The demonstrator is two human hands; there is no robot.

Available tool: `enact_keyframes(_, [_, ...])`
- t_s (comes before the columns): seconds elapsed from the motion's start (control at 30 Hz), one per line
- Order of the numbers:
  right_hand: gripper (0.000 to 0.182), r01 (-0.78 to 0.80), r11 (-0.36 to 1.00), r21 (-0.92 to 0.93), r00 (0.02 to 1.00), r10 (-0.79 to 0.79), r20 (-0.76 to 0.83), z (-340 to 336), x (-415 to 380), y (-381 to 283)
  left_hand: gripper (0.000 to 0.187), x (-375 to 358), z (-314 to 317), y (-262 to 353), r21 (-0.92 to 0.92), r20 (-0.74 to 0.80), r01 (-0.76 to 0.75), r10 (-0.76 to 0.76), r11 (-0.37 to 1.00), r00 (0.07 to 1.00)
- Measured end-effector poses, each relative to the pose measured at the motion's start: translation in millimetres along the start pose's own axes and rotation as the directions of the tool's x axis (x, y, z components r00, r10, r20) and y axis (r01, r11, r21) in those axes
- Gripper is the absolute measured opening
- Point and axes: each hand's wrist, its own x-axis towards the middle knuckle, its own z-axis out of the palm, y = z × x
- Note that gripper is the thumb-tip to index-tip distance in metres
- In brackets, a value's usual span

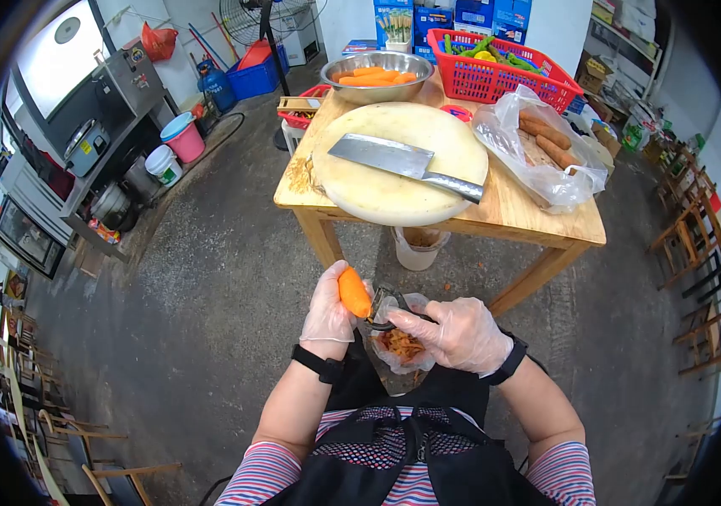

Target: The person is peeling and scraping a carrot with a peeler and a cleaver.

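Observation:
My left hand [328, 309], in a clear plastic glove, is closed around an orange carrot [354, 293] whose skin looks peeled. In my gloved right hand [460, 335] is a black-handled peeler [387, 305], its head right at the carrot's lower end. Below them a bag-lined bin [401, 344] holds orange peelings. On the table ahead, a cleaver [386, 155] lies across a round pale cutting board [453, 139]. Behind the board stands a metal bowl [352, 89] of peeled carrots [375, 77]. Unpeeled carrots [556, 153] rest in a clear plastic bag [580, 181] on the right.
The wooden table [310, 192] stands just beyond my hands. A red basket [504, 78] of green vegetables sits at its back right. Under the table is a white bucket [416, 253]. Wooden chairs [702, 253] line the right, and buckets [164, 165] stand on the left.

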Motion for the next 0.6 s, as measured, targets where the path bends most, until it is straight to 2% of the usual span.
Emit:
enact_keyframes(0.07, [0.053,0.017,1.0,-0.024,1.0,-0.017,0.002,-1.3,-7.3,8.4,0.033,7.7,-7.9,2.4,0.003,-0.015,-0.002,0.002,1.0,1.0])
enact_keyframes(0.13, [0.052,-0.128,0.981,-0.146,0.98,0.147,0.135,-4.0,-22.9,23.7,0.034,7.2,-20.2,20.7,-0.161,0.187,0.189,-0.158,0.969,0.97])
enact_keyframes(0.2, [0.05,-0.149,0.982,-0.114,0.976,0.165,0.145,-9.9,-24.7,23.8,0.028,0.7,-14.3,25.5,-0.172,0.167,0.245,-0.217,0.954,0.962])
enact_keyframes(0.27, [0.048,-0.157,0.986,0.048,0.987,0.158,-0.011,-4.6,-19.3,17.2,0.026,-4.2,-7.6,23.1,-0.153,0.141,0.197,-0.176,0.968,0.974])
enact_keyframes(0.3, [0.048,-0.16,0.983,0.095,0.987,0.158,0.021,-5.9,-14.9,14.7,0.033,-4.7,-9.2,20.9,-0.173,0.253,0.218,-0.171,0.96,0.952])
enact_keyframes(0.33, [0.048,-0.162,0.983,0.089,0.987,0.161,0.015,-3.4,-12.3,12.3,0.033,-3.9,-7.1,19.4,-0.167,0.258,0.221,-0.173,0.961,0.95])
enact_keyframes(0.4, [0.048,-0.131,0.966,0.224,0.985,0.153,-0.082,6.6,-8.2,4.8,0.032,-4.9,-4.2,15.6,-0.2,0.283,0.256,-0.195,0.946,0.939])
enact_keyframes(0.43, [0.051,-0.076,0.959,0.272,0.973,0.131,-0.191,12.5,-4.9,1.3,0.032,-5.2,-3.9,14.5,-0.199,0.282,0.256,-0.195,0.946,0.939])
enact_keyframes(0.53, [0.049,-0.052,0.948,0.314,0.968,0.125,-0.216,14.0,-1.9,-5.8,0.032,-1.5,-5.2,13.8,-0.159,0.302,0.211,-0.156,0.964,0.941])
enact_keyframes(0.57, [0.049,-0.078,0.973,0.218,0.98,0.115,-0.161,10.6,-1.9,-10.0,0.032,6.2,-9.7,13.3,-0.158,0.31,0.242,-0.185,0.957,0.933])
enact_keyframes(0.6, [0.049,-0.078,0.973,0.218,0.98,0.115,-0.161,6.7,1.3,-12.0,0.032,8.0,-10.4,13.1,-0.155,0.319,0.274,-0.215,0.949,0.923])
